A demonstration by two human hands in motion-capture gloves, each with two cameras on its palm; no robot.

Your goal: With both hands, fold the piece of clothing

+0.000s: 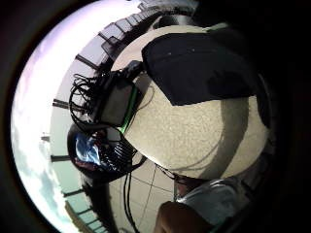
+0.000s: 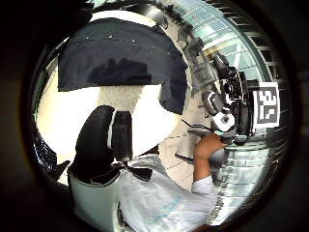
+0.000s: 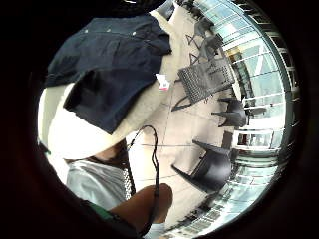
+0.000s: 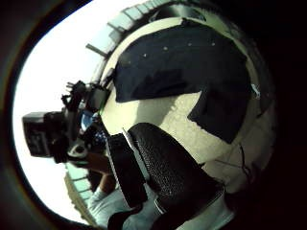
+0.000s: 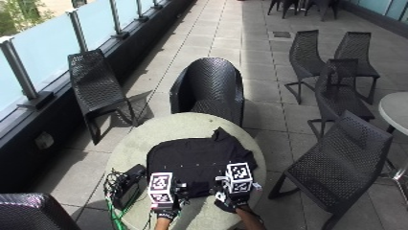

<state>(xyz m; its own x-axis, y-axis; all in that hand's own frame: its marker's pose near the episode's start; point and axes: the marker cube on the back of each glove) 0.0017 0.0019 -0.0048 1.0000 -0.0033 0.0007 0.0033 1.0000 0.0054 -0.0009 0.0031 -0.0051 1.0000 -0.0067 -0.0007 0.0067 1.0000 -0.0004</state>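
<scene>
Left hand: the left hand hovers at the worktop's 6 o'clock edge, just short of the garment's near hem; whether its fingers are curled or straight cannot be told.
Right hand: the right hand sits beside it toward 5 o'clock, over the near hem; its finger state cannot be told either.
Garment: the black shirt lies spread flat at the worktop's centre, one sleeve reaching toward 1 o'clock.
Worktop: round pale worktop.
Electronics: a black box with cables rests at 8 o'clock.
Chair: a dark wicker chair stands at 12 o'clock.
</scene>
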